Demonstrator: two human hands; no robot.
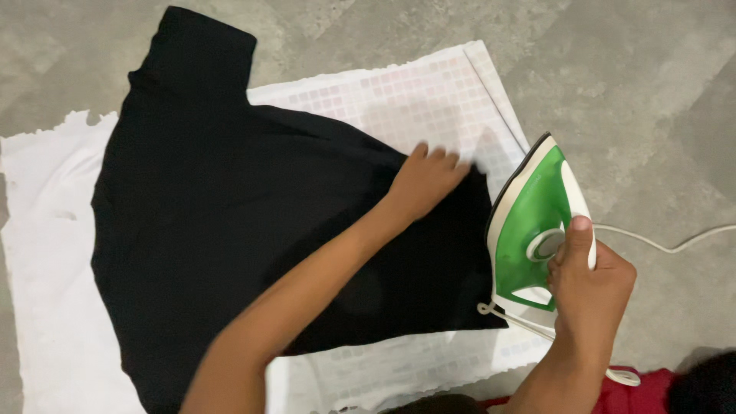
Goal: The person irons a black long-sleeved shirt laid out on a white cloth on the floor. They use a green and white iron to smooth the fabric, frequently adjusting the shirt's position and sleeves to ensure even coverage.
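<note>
A black garment lies spread flat on a white cloth on the floor. My left hand presses flat on the garment's right edge, fingers together and a little blurred. My right hand grips the handle of a green and white iron, which stands at the garment's right edge, its tip pointing away from me.
A pale checked sheet lies under the garment on the right half. The iron's white cord trails off to the right over the grey stone floor. Red fabric shows at the bottom right.
</note>
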